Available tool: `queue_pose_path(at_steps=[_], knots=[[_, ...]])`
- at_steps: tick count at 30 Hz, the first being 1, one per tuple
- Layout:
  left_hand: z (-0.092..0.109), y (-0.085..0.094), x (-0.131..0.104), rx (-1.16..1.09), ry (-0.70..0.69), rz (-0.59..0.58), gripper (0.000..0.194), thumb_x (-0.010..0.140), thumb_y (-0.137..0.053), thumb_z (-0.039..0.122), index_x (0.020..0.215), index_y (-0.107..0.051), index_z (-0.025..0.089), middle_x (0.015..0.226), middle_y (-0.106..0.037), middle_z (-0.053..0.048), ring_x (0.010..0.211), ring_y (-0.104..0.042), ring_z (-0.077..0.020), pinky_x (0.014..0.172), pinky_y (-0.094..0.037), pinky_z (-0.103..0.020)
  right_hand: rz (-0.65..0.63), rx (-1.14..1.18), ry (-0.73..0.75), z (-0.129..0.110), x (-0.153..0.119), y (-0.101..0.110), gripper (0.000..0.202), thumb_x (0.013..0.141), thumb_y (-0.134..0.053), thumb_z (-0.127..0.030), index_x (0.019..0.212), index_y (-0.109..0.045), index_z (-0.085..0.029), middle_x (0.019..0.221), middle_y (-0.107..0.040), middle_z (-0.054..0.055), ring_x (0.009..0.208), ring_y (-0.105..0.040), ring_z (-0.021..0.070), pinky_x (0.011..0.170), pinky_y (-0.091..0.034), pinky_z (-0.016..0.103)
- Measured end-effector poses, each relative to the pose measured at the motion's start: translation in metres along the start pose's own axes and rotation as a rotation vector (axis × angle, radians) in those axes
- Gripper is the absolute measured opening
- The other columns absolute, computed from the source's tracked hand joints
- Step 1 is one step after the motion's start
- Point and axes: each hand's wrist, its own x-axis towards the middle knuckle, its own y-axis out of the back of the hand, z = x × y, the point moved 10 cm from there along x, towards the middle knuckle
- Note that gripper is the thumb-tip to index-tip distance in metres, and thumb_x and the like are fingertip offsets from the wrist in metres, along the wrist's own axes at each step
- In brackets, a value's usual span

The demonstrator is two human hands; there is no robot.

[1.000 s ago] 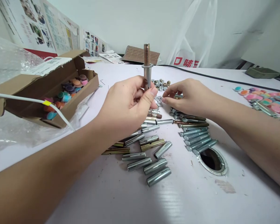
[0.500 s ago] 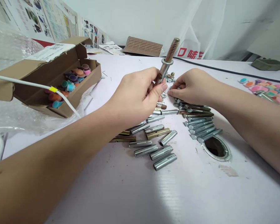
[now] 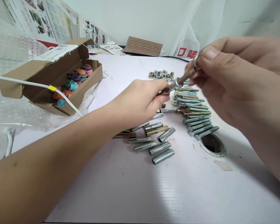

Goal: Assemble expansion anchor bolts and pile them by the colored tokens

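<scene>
My left hand (image 3: 151, 96) is closed around an expansion bolt (image 3: 171, 87), a metal sleeve over a threaded rod. A flat washer (image 3: 178, 82) sits where the thread leaves the sleeve. The rusty thread (image 3: 188, 75) points up and right toward my right hand (image 3: 233, 68), which is blurred. Its thumb and fingers pinch a small silvery metal ring (image 3: 196, 61) near the thread's tip; whether ring and thread touch, I cannot tell. Beneath the hands lie a row of loose bolts (image 3: 197, 119) and several slotted metal sleeves (image 3: 163, 156).
A pile of nuts (image 3: 161, 74) lies behind my left hand. On the left, an open cardboard box (image 3: 88, 81) holds colourful caps, with a white cable (image 3: 67, 101) across its front. A round hole (image 3: 212, 145) pierces the white tabletop (image 3: 121, 193). Corrugated cardboard (image 3: 143, 46) rests at the back.
My right hand has risen from beside the bolts toward the camera, now pinching a small ring. My left hand has tipped the expansion bolt from near upright to slanting right. The nut pile is uncovered.
</scene>
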Motion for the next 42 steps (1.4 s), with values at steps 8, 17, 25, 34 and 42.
queue_pose_path(at_steps=[8,17,25,34,42], knots=[[-0.001,-0.007,0.001,0.013,-0.013,-0.052,0.021,0.094,-0.049,0.031,0.083,-0.064,0.021,0.082,-0.070,-0.001,0.075,-0.063,-0.0189,0.070,-0.044,-0.033,-0.086,0.321,-0.137,0.023,0.003,-0.021,0.019,0.094,-0.065,-0.025,0.079,-0.072,-0.016,0.085,-0.067,0.004,0.084,-0.065,0.0142,0.077,-0.055,0.028],[-0.004,-0.004,0.002,-0.004,0.022,-0.033,0.023,0.094,-0.050,0.031,0.079,-0.064,0.021,0.077,-0.067,0.000,0.071,-0.061,-0.0176,0.069,-0.042,-0.033,-0.001,0.370,-0.153,0.022,0.009,-0.011,0.026,0.091,-0.058,-0.013,0.070,-0.073,-0.014,0.080,-0.073,0.005,0.084,-0.071,0.0168,0.070,-0.059,0.025],[-0.007,-0.004,-0.002,-0.100,0.037,-0.035,0.019,0.094,-0.050,0.025,0.082,-0.063,0.020,0.077,-0.070,0.003,0.064,-0.058,-0.0131,0.062,-0.042,-0.029,-0.013,0.274,-0.150,0.023,0.001,-0.012,0.016,0.092,-0.065,-0.025,0.078,-0.069,-0.018,0.097,-0.073,0.004,0.085,-0.066,0.0123,0.074,-0.054,0.023],[-0.009,-0.005,-0.002,-0.098,0.041,-0.052,0.019,0.095,-0.049,0.027,0.083,-0.061,0.020,0.077,-0.070,0.002,0.065,-0.058,-0.0127,0.061,-0.040,-0.028,-0.049,0.293,-0.196,0.031,0.003,-0.016,0.019,0.093,-0.066,-0.030,0.079,-0.071,-0.018,0.088,-0.066,0.004,0.084,-0.061,0.0122,0.075,-0.052,0.023],[-0.006,-0.005,-0.001,-0.086,0.025,-0.041,0.020,0.094,-0.049,0.026,0.080,-0.061,0.020,0.076,-0.068,0.001,0.066,-0.057,-0.0146,0.063,-0.041,-0.031,-0.014,0.267,-0.204,0.035,0.003,-0.013,0.017,0.091,-0.068,-0.032,0.080,-0.074,-0.020,0.094,-0.068,0.006,0.092,-0.062,0.0167,0.079,-0.052,0.027]])
